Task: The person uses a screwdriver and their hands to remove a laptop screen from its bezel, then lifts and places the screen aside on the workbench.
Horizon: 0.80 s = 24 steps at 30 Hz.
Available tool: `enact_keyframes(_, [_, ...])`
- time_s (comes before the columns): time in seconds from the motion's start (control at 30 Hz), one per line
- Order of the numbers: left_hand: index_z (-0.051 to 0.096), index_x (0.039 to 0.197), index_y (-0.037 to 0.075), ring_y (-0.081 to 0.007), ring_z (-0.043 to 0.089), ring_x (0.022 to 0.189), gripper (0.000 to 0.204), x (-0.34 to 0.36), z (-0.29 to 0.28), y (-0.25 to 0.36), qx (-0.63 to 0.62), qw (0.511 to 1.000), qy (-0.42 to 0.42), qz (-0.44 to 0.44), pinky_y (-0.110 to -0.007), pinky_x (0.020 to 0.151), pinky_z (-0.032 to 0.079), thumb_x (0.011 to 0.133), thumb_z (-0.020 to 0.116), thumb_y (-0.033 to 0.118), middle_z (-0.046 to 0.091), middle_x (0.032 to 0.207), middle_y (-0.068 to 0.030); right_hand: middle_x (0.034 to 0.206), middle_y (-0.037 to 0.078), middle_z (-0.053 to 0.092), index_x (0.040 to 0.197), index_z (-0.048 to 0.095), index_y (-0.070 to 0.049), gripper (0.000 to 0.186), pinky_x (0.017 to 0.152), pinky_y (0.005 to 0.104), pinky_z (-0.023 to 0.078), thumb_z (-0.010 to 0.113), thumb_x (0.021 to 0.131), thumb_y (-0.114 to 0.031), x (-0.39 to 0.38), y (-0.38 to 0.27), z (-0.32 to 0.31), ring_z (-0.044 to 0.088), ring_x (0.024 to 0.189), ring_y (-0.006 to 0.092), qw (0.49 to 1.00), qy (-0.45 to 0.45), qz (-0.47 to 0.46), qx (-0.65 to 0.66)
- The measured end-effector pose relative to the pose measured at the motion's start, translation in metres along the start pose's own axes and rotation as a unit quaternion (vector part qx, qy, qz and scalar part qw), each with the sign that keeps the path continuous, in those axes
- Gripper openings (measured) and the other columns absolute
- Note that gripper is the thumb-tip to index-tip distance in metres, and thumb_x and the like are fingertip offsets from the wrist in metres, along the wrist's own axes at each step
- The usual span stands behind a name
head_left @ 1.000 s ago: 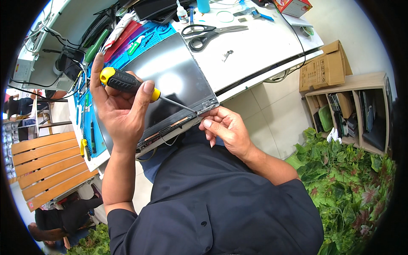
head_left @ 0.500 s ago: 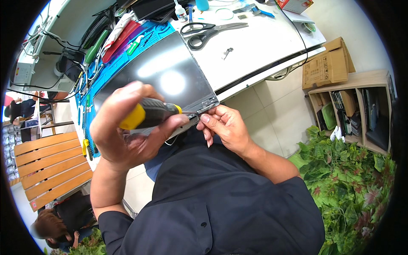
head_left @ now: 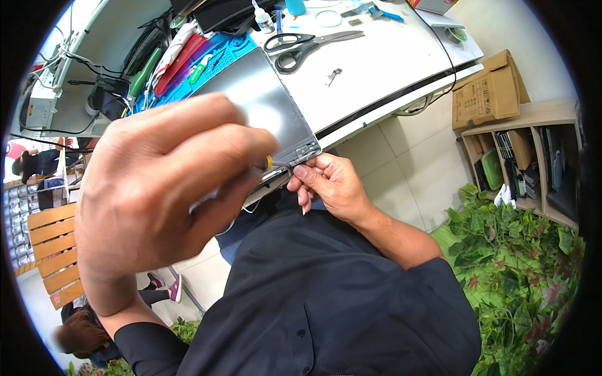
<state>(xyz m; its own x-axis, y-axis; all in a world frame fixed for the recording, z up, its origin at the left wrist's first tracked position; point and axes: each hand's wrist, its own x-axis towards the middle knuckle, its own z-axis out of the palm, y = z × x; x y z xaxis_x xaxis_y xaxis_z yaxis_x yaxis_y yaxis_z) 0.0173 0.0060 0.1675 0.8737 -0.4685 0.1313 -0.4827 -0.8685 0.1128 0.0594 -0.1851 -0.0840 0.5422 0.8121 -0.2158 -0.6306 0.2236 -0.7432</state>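
My left hand [head_left: 169, 182] is wrapped round a screwdriver [head_left: 269, 162]. The fingers hide most of its handle; only the yellow collar and the thin shaft show. Its tip reaches the near edge of a dark, glossy laptop screen panel [head_left: 251, 78], by the small metal fittings at the panel's near right corner. Right at that corner, my right hand [head_left: 335, 185] is closed, its thumb and forefinger pinched beside the screwdriver tip. What lies between those fingers is too small and too covered to make out. A blue work mat [head_left: 238, 45] lies under the panel.
Black-handled scissors [head_left: 301, 50] and a small metal part [head_left: 334, 76] lie on the white table [head_left: 370, 69], right of the panel. A dropper bottle [head_left: 263, 20] stands behind. A cardboard box [head_left: 483, 94] sits on a wooden shelf [head_left: 527, 125] at right. Another person [head_left: 84, 332] is lower left.
My left hand has rolled over and risen around the screwdriver, so its back now covers the handle that showed before. My right hand stays at the panel's corner.
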Motion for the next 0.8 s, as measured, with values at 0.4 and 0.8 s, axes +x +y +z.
enact_keyframes(0.4, [0.074,0.095,0.005,-0.0254,0.069,0.081,0.023,0.016,-0.010,0.014,0.035,0.987,-0.146,-0.063,-0.037,0.066,0.056,0.073,0.080,0.010,0.069,0.093,-0.0111,0.090,0.010,0.072,0.106,0.067,0.004,0.020,0.056,0.0262,0.058,0.061,0.108,-0.015,0.000,0.001,-0.001,0.067,0.066,0.0100,1.000,0.009,-0.003,0.018])
enact_keyframes(0.8, [0.073,0.092,0.007,-0.0265,0.068,0.078,0.017,0.023,-0.010,0.004,-0.008,0.990,-0.136,0.046,-0.040,0.065,0.054,0.078,0.081,0.012,0.066,0.092,-0.0106,0.089,0.010,0.072,0.104,0.066,0.003,0.020,0.055,0.0265,0.058,0.062,0.108,-0.015,0.000,0.005,0.001,0.067,0.066,0.0103,1.000,0.001,-0.016,0.018])
